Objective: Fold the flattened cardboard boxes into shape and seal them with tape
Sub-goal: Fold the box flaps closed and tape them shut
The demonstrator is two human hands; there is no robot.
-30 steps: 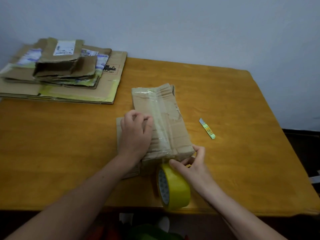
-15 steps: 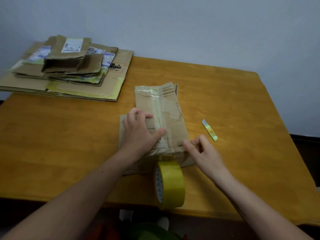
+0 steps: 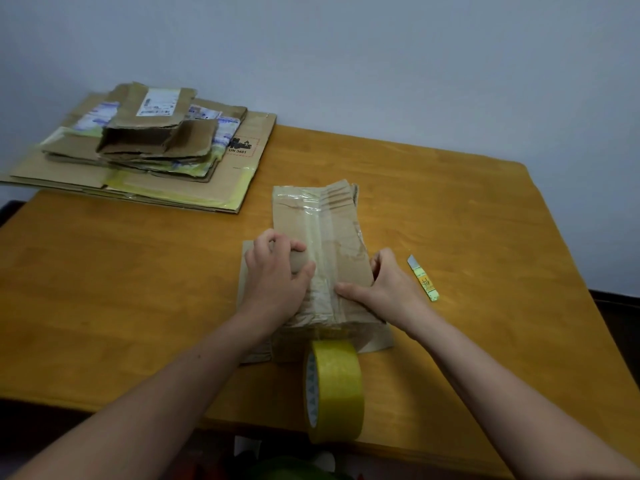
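A worn brown cardboard box (image 3: 341, 237) with clear tape down its top lies in the middle of the wooden table (image 3: 104, 289). My left hand (image 3: 277, 275) grips its left side, fingers curled over the edge and thumb across the top. On the right side, my right hand (image 3: 388, 289) holds the box with its thumb flat on top and its fingers wrapped round the side. A roll of yellow tape (image 3: 334, 389) stands on edge just in front of the box, at the table's near edge; a strip seems to run from it up to the box's near end.
A small yellow-handled cutter (image 3: 423, 278) lies on the table right of the box. A stack of flattened cardboard boxes (image 3: 156, 150) sits at the far left corner against the wall. The table's front edge runs just below the tape roll.
My right hand has let go of the tape roll and moved up to the right side of the box. The roll stays at the front edge. My left hand keeps holding the box.
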